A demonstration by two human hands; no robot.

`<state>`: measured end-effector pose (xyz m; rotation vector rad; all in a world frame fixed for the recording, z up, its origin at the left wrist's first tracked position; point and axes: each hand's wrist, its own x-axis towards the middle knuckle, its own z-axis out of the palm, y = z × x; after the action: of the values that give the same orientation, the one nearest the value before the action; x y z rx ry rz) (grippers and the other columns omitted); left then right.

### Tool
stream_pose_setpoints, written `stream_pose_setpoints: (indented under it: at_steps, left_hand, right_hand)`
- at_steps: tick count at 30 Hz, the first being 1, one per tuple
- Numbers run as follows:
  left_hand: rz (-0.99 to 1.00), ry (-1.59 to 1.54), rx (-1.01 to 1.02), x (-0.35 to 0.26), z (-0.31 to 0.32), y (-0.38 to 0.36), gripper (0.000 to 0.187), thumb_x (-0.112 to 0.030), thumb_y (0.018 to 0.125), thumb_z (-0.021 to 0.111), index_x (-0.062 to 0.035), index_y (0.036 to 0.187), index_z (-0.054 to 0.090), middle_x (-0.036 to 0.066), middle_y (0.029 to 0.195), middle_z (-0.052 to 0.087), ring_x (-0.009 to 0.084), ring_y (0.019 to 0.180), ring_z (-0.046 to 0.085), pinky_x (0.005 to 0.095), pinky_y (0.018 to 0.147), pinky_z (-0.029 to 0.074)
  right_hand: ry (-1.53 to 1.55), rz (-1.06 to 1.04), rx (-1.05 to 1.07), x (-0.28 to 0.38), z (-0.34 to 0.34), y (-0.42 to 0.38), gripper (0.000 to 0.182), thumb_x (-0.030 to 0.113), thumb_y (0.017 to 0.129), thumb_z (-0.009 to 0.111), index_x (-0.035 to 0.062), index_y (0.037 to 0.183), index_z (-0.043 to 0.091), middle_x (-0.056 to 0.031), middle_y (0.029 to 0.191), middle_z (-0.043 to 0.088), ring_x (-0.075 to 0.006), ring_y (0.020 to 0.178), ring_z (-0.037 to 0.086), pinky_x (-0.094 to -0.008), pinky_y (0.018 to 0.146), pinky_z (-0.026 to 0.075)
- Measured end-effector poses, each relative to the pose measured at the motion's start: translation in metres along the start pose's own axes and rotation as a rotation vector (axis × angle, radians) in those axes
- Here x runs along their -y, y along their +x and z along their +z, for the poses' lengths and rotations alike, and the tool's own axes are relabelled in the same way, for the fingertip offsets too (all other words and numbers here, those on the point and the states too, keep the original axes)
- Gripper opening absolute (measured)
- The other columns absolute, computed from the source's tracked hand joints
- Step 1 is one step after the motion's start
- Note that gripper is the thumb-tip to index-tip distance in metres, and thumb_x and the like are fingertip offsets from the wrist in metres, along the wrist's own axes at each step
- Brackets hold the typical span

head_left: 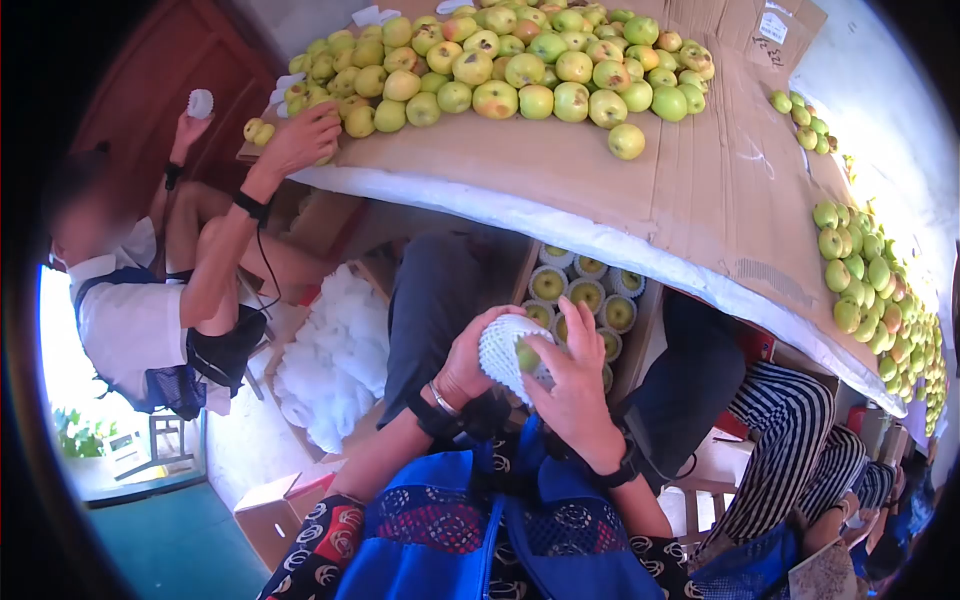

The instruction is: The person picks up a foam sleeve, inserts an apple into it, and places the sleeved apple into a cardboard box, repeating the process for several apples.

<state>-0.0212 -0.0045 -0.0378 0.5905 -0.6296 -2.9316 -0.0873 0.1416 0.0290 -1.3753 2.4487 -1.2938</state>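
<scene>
In front of my lap, my left hand (462,362) is curled around a white foam net (500,342). A green apple (527,355) sits partly inside the net, its bare side showing at the opening. My right hand (578,388) grips this apple from the other side, thumb against it and fingers raised around the net's edge. Just beyond my hands, under the table edge, a cardboard box (640,335) holds several net-wrapped apples (586,294).
A large heap of yellow-green apples (525,70) covers the back of the cardboard-topped table (480,150); more apples (860,265) lie at right. White foam nets (335,355) fill a box at left. A co-worker (140,300) reaches to the heap. Striped trousers (785,415) show at right.
</scene>
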Motion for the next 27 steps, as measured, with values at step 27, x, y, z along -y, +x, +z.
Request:
stream_pose_setpoints:
  at_steps: [27]
  left_hand:
    - [0.232,0.494,-0.039,0.001,-0.016,0.0,0.025,-0.014,0.087,0.045,-0.0006,0.106,0.053,0.012,0.103,0.059,0.0216,0.096,0.059,0.0309,0.084,0.046]
  right_hand:
    - [-0.065,0.096,-0.014,-0.025,0.03,-0.005,0.054,0.032,0.06,0.079,0.007,0.104,0.063,-0.0227,0.142,0.021,-0.0452,0.13,0.018,-0.0527,0.102,0.02]
